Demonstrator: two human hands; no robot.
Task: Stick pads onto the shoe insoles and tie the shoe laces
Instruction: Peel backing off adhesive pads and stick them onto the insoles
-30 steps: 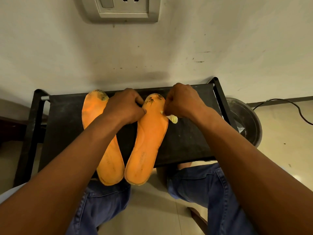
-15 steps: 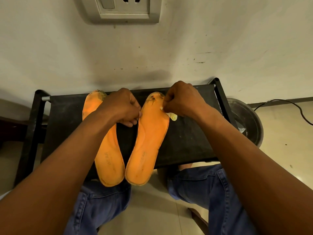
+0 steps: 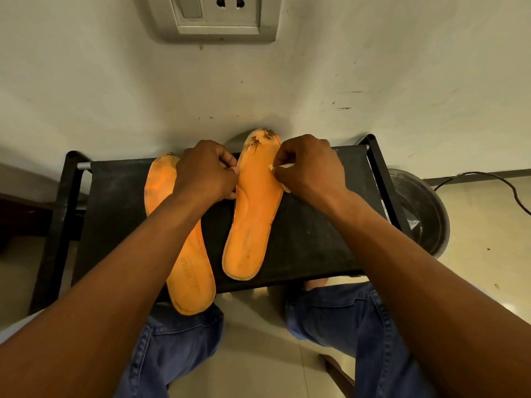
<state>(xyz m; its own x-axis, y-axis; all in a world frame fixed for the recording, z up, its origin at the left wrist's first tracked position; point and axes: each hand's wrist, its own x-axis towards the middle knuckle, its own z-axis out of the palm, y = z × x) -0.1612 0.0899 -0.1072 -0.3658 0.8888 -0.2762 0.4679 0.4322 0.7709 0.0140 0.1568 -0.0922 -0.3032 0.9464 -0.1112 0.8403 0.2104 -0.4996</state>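
Two worn orange insoles lie lengthwise on a black stool. The left insole hangs over the stool's near edge, and my left forearm crosses it. The right insole has a dirty toe that reaches past the far edge toward the wall. My left hand pinches the right insole's left edge near the toe. My right hand is closed at its right edge, holding a small pale pad against the insole. Most of the pad is hidden by my fingers. No shoes or laces are in view.
A white wall with a switch and socket plate stands right behind the stool. A round dark basin sits on the floor to the right, with a black cable beyond it. My knees in blue jeans are under the stool's near edge.
The right insole has slid away from me, so its toe now sticks out past the stool's far edge. Both hands moved with it and kept their grips.
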